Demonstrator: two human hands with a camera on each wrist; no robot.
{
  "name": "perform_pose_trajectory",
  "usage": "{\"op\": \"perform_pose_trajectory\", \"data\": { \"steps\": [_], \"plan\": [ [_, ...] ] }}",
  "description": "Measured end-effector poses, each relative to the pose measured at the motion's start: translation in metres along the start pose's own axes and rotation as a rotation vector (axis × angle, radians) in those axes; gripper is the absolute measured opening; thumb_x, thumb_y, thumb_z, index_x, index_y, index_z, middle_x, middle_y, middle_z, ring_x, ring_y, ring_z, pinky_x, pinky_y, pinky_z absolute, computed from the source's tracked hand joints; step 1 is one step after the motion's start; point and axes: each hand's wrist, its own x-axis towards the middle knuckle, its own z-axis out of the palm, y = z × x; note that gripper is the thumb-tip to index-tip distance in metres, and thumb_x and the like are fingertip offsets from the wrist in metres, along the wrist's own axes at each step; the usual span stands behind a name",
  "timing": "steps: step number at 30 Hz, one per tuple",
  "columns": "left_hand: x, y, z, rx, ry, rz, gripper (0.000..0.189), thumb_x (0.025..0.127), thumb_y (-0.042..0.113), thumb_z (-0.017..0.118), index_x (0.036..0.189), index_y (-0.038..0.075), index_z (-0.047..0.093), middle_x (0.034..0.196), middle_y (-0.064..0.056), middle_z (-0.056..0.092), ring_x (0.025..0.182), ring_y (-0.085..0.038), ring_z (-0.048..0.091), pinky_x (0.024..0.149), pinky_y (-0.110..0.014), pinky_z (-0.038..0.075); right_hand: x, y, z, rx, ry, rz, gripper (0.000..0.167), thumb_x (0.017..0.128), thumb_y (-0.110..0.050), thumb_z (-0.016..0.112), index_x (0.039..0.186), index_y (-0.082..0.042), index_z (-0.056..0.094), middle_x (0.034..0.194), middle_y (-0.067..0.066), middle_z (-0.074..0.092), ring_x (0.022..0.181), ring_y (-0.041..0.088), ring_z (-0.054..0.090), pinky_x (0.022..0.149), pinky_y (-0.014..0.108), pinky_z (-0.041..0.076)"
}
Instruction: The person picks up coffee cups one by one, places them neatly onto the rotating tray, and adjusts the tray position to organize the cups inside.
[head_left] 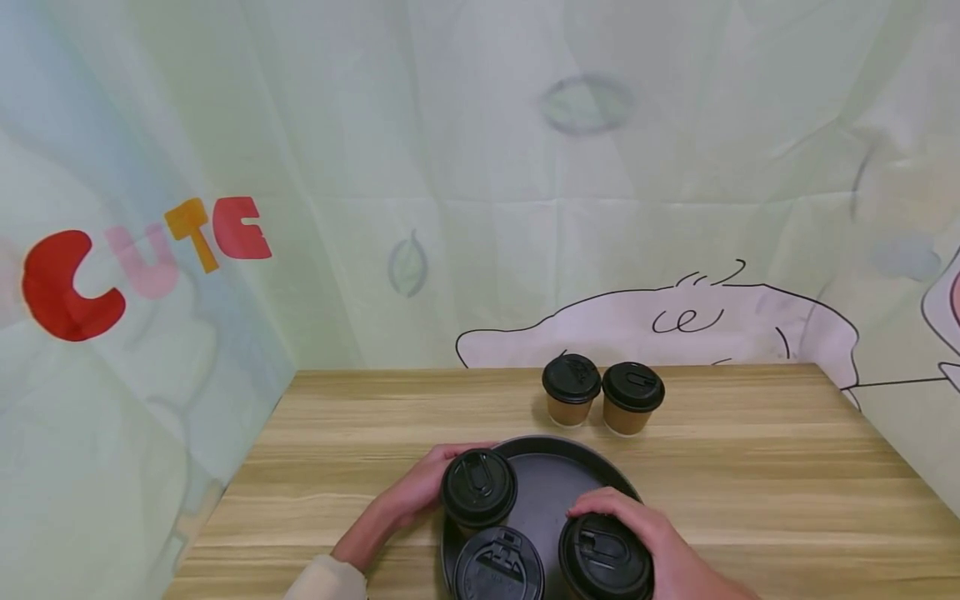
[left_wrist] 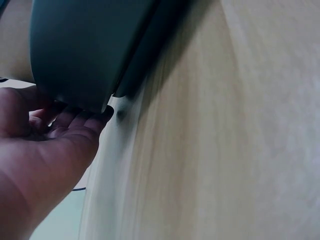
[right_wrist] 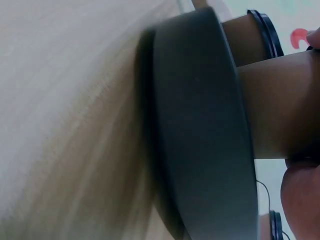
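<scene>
A round dark tray (head_left: 542,479) sits on the table, carrying several brown paper cups with black lids. My right hand (head_left: 637,521) grips one lidded paper cup (head_left: 606,557) on the tray's right side; its brown wall (right_wrist: 285,105) shows above the tray rim in the right wrist view. At the tray's left rim, my left hand (head_left: 420,492) holds the edge, its fingers (left_wrist: 82,120) curled against the tray wall (left_wrist: 85,50). Beside it on the tray stand a second cup (head_left: 480,487) and a third cup (head_left: 500,568). Part of the left hand is hidden in the head view.
Two more lidded cups, a left one (head_left: 572,382) and a right one (head_left: 633,390), stand side by side behind the tray. The wooden table (head_left: 360,408) ends at a printed cloth backdrop (head_left: 480,167).
</scene>
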Motion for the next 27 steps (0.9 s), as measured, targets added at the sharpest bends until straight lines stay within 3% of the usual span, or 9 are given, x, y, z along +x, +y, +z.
{"op": "perform_pose_trajectory", "data": {
  "steps": [6, 16, 27],
  "plan": [
    [0.001, -0.001, -0.001, 0.002, -0.010, 0.001, 0.044, 0.111, 0.018, 0.042, 0.149, 0.000, 0.054, 0.147, -0.016, 0.059, 0.137, -0.025, 0.051, 0.113, -0.035, 0.041, -0.003, 0.005, 0.008, 0.011, -0.051, 0.011, 0.068, 0.092, -0.040, 0.075, 0.143, -0.002, 0.052, 0.138, 0.011, 0.059, 0.123, 0.023, 0.057, 0.103, 0.031, 0.047],
    [0.002, -0.004, -0.003, 0.017, -0.022, 0.016, 0.045, 0.111, 0.019, 0.043, 0.149, -0.002, 0.052, 0.147, -0.016, 0.058, 0.138, -0.023, 0.051, 0.111, -0.031, 0.042, -0.006, 0.005, 0.014, 0.080, -0.097, 0.063, 0.067, 0.088, -0.019, 0.083, 0.145, -0.007, 0.050, 0.137, 0.012, 0.059, 0.122, 0.022, 0.057, 0.102, 0.031, 0.048],
    [0.002, -0.003, -0.003, 0.019, -0.026, 0.027, 0.045, 0.111, 0.019, 0.043, 0.149, -0.001, 0.053, 0.148, -0.016, 0.058, 0.138, -0.023, 0.050, 0.110, -0.030, 0.042, -0.008, 0.008, 0.017, 0.023, -0.130, 0.037, 0.070, 0.087, -0.020, 0.084, 0.145, -0.005, 0.050, 0.136, 0.013, 0.059, 0.122, 0.021, 0.057, 0.103, 0.032, 0.048]
  ]
}}
